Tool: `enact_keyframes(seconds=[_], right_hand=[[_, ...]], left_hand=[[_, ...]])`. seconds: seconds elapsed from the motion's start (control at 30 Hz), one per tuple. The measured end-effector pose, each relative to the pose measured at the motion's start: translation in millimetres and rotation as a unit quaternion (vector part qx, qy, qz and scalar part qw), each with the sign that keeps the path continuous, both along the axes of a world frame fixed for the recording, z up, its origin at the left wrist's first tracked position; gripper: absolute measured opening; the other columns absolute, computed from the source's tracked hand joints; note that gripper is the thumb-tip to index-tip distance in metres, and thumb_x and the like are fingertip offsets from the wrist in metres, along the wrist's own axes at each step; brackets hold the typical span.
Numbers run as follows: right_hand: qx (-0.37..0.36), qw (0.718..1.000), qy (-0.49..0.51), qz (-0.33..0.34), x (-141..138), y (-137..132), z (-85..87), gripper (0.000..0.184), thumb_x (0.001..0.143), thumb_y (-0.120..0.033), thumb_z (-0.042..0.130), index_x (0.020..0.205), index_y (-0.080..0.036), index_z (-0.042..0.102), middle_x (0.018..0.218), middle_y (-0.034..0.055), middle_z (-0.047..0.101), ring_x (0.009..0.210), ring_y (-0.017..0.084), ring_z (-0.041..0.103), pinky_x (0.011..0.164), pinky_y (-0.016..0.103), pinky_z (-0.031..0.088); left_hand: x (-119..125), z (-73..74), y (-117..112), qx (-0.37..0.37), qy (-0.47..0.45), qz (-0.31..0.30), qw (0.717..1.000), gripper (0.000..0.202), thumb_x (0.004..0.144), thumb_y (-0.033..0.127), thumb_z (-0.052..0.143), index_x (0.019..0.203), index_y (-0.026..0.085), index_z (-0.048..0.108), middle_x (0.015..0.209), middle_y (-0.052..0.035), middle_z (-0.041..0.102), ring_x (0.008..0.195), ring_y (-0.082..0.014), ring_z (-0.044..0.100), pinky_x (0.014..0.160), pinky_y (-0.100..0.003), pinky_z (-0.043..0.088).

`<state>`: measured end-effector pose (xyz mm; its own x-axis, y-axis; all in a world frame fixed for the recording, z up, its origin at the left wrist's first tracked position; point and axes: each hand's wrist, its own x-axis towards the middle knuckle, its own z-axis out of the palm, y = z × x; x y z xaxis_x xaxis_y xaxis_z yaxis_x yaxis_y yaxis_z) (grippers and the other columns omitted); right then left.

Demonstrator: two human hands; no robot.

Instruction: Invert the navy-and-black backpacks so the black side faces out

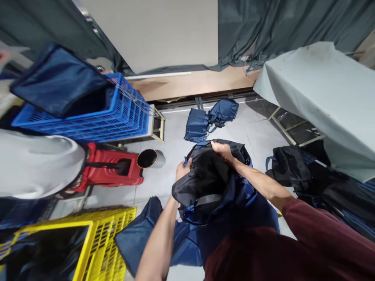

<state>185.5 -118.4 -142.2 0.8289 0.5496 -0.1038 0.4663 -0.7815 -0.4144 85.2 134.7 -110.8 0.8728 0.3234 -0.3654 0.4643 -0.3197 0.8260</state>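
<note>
A dark blue bag with a black lining (205,175) is held in front of my body, its mouth spread toward me. My left hand (183,169) grips the bag's left edge, thumb over the rim. At the far rim my right hand (223,151) pinches the fabric, fingers closed on it. Blue fabric shows on the bag's near side, over my lap. Two folded navy bags (197,124) lie on the floor just beyond. Another navy bag (143,230) lies on the floor at my left, partly behind my forearm.
A blue crate (129,113) with a navy bag on top stands at left, beside a person on a red stool (113,166). A grey cylindrical bin (158,159) stands near it. A yellow crate (114,234) holds dark bags. Black bags (288,166) and a cloth-covered table (319,89) are at right.
</note>
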Motion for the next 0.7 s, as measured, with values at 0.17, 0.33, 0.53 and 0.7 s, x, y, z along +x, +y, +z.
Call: enact_keyframes(seconds=[0.17, 0.33, 0.53, 0.7], right_hand=[[-0.029, 0.998, 0.018, -0.048, 13, 26, 19.8, 0.052, 0.118, -0.036, 0.044, 0.163, -0.022, 0.065, 0.126, 0.0204, 0.079, 0.108, 0.033, 0.075, 0.095, 0.042, 0.058], [0.084, 0.993, 0.005, -0.082, -11, -18, 61.5, 0.043, 0.12, -0.048, 0.045, 0.143, -0.025, 0.074, 0.139, 0.0149, 0.076, 0.135, 0.031, 0.067, 0.119, 0.043, 0.051], [-0.017, 0.961, 0.143, -0.238, -57, -124, 51.2, 0.118, 0.09, -0.036, 0.084, 0.187, -0.024, 0.017, 0.187, 0.0272, 0.027, 0.159, 0.042, 0.053, 0.124, 0.054, 0.05], [0.0, 0.918, 0.242, -0.314, -83, -140, -0.1, 0.079, 0.092, -0.032, 0.074, 0.167, -0.019, 0.054, 0.136, 0.0162, 0.08, 0.122, 0.031, 0.078, 0.101, 0.037, 0.06]], left_hand=[[4, 5.4, -1, 0.054, -0.034, 0.011, 0.998, 0.061, 0.096, 0.082, 0.059, 0.09, 0.022, 0.066, 0.085, -0.0094, 0.075, 0.085, -0.0259, 0.068, 0.08, -0.036, 0.057], [-34, 5.5, -1, 0.103, -0.036, 0.049, 0.993, 0.056, 0.1, 0.079, 0.052, 0.088, 0.025, 0.061, 0.083, -0.0082, 0.071, 0.083, -0.0259, 0.068, 0.083, -0.037, 0.056], [-75, 2.7, -24, 0.141, -0.019, 0.108, 0.984, 0.062, 0.108, 0.079, 0.037, 0.1, 0.023, 0.063, 0.099, -0.0144, 0.078, 0.096, -0.0297, 0.075, 0.084, -0.038, 0.059], [-91, 7.3, -33, 0.132, -0.024, 0.135, 0.982, 0.062, 0.107, 0.079, 0.041, 0.109, 0.022, 0.066, 0.114, -0.0188, 0.079, 0.115, -0.0357, 0.075, 0.103, -0.047, 0.06]])
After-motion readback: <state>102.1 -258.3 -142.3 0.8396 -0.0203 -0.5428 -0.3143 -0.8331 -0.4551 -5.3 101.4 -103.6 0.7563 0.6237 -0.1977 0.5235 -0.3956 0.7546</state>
